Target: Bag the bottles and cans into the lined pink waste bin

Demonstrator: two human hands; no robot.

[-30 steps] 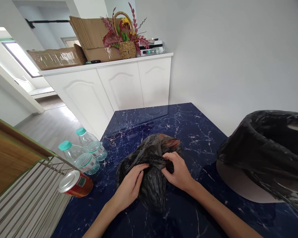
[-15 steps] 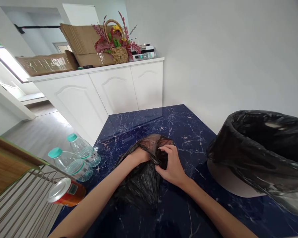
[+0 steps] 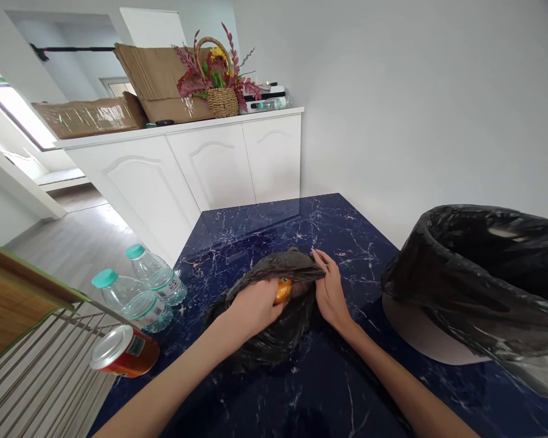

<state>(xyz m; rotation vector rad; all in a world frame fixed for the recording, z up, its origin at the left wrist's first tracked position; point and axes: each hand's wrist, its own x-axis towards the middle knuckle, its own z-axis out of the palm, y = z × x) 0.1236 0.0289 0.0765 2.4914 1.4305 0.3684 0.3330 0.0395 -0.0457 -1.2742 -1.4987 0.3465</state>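
A crumpled black plastic bag [image 3: 265, 350] lies on the blue marbled table [image 3: 319, 389]. At the bag's mouth, my left hand [image 3: 256, 307] is closed round a small orange fruit [image 3: 282, 291], which shows only in part between the fingers and the black plastic. My right hand [image 3: 331, 292] pinches the right edge of the bag's opening, its fingers partly behind the plastic. The inside of the bag is mostly hidden.
A bin [image 3: 420, 331] lined with black plastic stands at the right. On the left are two clear bottles [image 3: 141, 310] [image 3: 159, 277], a red can [image 3: 132, 353] and a wire rack [image 3: 41, 389]. A white cabinet [image 3: 141, 188] stands behind.
My left hand, earlier inside the bag, has come up to its mouth with the orange fruit now showing. My right hand has shifted slightly right, drawing the bag's edge with it.
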